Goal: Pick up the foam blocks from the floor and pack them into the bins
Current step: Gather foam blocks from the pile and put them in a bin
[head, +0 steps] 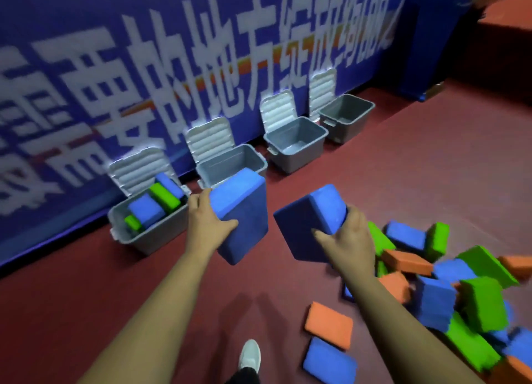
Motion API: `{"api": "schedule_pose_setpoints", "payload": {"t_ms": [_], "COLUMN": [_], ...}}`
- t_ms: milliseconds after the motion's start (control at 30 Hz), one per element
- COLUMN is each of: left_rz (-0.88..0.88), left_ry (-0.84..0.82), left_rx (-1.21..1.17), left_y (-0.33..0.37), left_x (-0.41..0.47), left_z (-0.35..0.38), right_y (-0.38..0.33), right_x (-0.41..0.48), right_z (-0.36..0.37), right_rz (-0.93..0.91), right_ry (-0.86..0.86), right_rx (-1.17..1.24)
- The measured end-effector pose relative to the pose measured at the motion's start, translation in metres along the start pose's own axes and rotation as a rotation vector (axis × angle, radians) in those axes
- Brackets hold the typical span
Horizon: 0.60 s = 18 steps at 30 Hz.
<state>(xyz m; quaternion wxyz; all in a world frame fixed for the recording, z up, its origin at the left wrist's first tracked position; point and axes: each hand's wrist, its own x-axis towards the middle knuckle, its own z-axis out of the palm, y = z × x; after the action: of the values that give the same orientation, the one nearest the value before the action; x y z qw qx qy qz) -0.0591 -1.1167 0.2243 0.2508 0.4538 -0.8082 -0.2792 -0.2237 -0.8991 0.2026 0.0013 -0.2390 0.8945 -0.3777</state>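
Foam blocks (483, 303) lie heaped on the floor (403, 167) to our right; our left hand (207, 219) grips one blue block (244, 211), our right hand (348, 239) grips a second blue block (305, 225), near four bins (296, 156).

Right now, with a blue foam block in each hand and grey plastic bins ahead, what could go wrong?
The leftmost grey plastic bin is already stacked to its rim with blue and green blocks; adding more there may spill. A flat orange foam block lies close to the white shoe, a possible trip. The right hand holds its blue foam block by one end only, so it might slip.
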Motion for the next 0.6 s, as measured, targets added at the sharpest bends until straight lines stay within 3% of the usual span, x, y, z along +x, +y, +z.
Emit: {"api": "schedule_pose_setpoints", "payload": {"t_ms": [300,600], "left_rz": [-0.322,-0.529], "left_ry": [0.265,0.345], "left_rx": [0.056,0.082], "left_y": [-0.177,-0.337], "left_x": [0.017,0.117], "left_z": [-0.13,-0.232], "right_y": [-0.165,-0.326], "right_x": [-0.014,-0.01], "right_z": [0.144,0.329], "right_rz": [-0.25,-0.317], "right_ry": [-0.31,-0.492], "right_rx": [0.077,0.083]}}
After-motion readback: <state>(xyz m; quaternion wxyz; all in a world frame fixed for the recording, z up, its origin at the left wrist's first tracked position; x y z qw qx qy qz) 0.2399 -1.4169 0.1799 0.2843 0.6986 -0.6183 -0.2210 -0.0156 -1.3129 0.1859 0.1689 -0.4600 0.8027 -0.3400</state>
